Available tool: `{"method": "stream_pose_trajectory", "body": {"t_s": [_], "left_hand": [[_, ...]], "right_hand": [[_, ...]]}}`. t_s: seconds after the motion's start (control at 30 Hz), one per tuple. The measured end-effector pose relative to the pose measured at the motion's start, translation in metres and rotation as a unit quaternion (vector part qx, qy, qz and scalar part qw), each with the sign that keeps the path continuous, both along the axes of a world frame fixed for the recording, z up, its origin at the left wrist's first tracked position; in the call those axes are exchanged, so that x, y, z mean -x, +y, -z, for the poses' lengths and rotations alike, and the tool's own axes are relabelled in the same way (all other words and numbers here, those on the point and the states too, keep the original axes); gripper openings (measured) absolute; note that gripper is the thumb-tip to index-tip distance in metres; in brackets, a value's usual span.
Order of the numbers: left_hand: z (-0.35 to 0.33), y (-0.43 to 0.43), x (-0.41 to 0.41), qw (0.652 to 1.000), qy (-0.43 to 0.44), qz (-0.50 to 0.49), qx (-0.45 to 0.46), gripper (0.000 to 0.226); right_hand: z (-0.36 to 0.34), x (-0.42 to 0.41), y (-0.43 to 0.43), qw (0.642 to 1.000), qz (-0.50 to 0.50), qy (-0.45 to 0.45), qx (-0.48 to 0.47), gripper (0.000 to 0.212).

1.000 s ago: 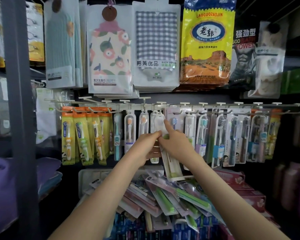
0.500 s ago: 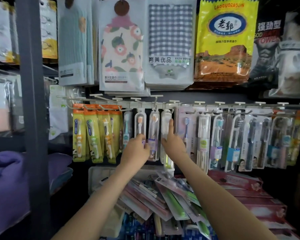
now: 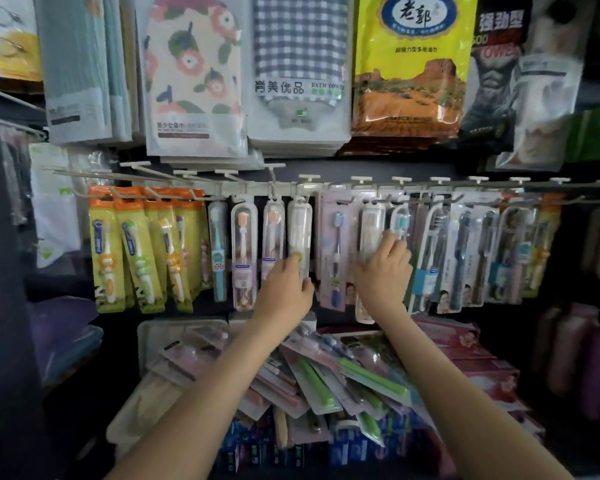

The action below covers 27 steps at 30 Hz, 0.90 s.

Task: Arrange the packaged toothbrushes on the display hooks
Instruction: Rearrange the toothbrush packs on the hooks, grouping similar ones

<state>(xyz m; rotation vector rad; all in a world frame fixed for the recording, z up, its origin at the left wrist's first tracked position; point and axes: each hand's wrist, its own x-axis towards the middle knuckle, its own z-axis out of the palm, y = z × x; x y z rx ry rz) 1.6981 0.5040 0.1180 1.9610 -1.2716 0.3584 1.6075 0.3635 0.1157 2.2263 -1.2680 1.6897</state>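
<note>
Packaged toothbrushes hang in a row from the white hook rail (image 3: pixel 416 184). My left hand (image 3: pixel 284 289) holds the lower end of a clear toothbrush pack (image 3: pixel 300 223) that hangs on a hook near the middle, index finger on its front and thumb at its right edge. My right hand (image 3: pixel 383 271) is further right, its fingers resting on another clear pack (image 3: pixel 370 223) and the teal-headed pack (image 3: pixel 401 220) beside it. Below my arms lies a loose pile of packaged toothbrushes (image 3: pixel 329 372), several with green handles.
Yellow children's toothbrush packs (image 3: pixel 136 251) fill the left hooks and darker packs (image 3: pixel 478 258) the right ones. Bath towel packages (image 3: pixel 298 74) hang above the rail. Pink boxes (image 3: pixel 465 344) are stacked at lower right. A dark upright post (image 3: pixel 0 271) stands at the left edge.
The clear pack went from both hands onto its hook. My right hand left it and moved right to the neighbouring packs; my left hand shifted onto its lower end. The view moved closer.
</note>
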Motion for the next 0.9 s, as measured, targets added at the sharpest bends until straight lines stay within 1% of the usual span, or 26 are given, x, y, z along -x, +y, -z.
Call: {"method": "stream_pose_trajectory", "body": {"t_s": [0.07, 0.13, 0.33, 0.5, 0.67, 0.8, 0.9], "left_hand": [[0.0, -0.007, 0.011, 1.0, -0.017, 0.007, 0.012, 0.047], [0.0, -0.01, 0.019, 0.999, -0.025, 0.011, 0.022, 0.048], [0.002, -0.005, 0.026, 0.998, -0.044, 0.018, 0.038, 0.05], [0.002, -0.003, 0.04, 0.998, -0.051, 0.032, 0.033, 0.05], [-0.002, -0.002, 0.059, 0.996, -0.052, 0.062, 0.029, 0.048], [-0.004, 0.001, 0.071, 0.997, -0.054, 0.061, 0.005, 0.047], [-0.005, 0.008, 0.069, 0.997, -0.041, 0.064, -0.001, 0.048]], "right_hand": [[0.003, 0.008, -0.004, 0.994, -0.043, 0.042, -0.093, 0.073], [0.003, 0.011, -0.007, 0.987, -0.075, 0.054, -0.132, 0.078], [-0.001, 0.028, 0.012, 0.964, -0.213, -0.037, -0.152, 0.086], [-0.011, 0.054, 0.042, 0.955, -0.258, -0.039, -0.142, 0.093], [-0.027, 0.085, 0.062, 0.951, -0.28, -0.001, -0.135, 0.095], [-0.037, 0.105, 0.081, 0.937, -0.299, 0.078, -0.162, 0.09], [-0.036, 0.106, 0.096, 0.922, -0.323, 0.119, -0.177, 0.088]]}}
